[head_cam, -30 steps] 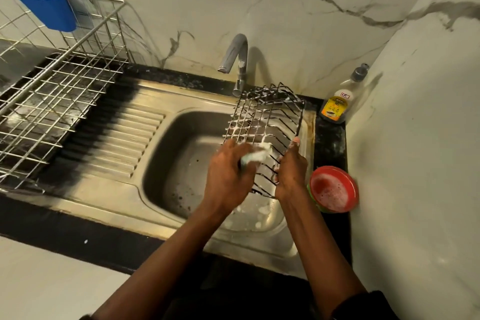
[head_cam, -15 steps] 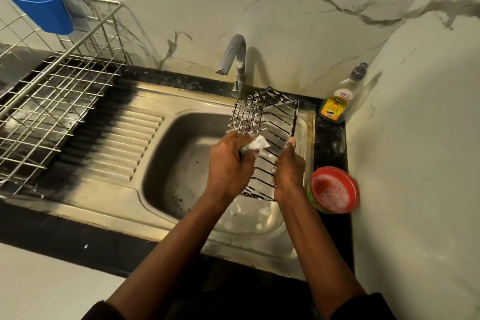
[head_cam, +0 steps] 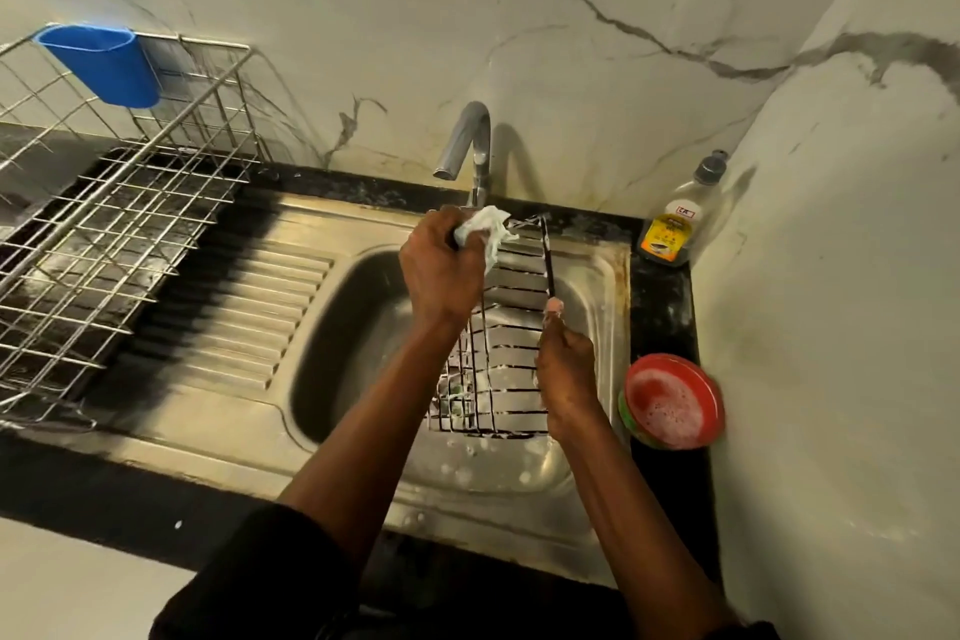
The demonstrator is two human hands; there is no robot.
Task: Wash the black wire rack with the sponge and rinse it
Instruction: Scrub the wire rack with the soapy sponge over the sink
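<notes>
Black wire rack (head_cam: 511,327) held upright over the sink (head_cam: 363,327), lower edge down near the basin floor, so suds could drip inside rather than onto the surface. Right hand (head_cam: 566,374) clamped on the rack's right edge, thumb lying up along the side wire, grip pressed together around it: likely as a brace against the scrubbing push. Left hand (head_cam: 441,270) up at the rack's far top corner, grip pinched shut on the soapy white sponge (head_cam: 491,229), pressed against the top wires just below the tap (head_cam: 467,146). No water seen running, and foam clung to the lower wires, so judged mid-scrub, rinse not yet begun. Red bowl (head_cam: 674,400) of soapy water parked just beside the sink on the right, soap bottle (head_cam: 670,229) behind it, both within easy reach for reloading.
</notes>
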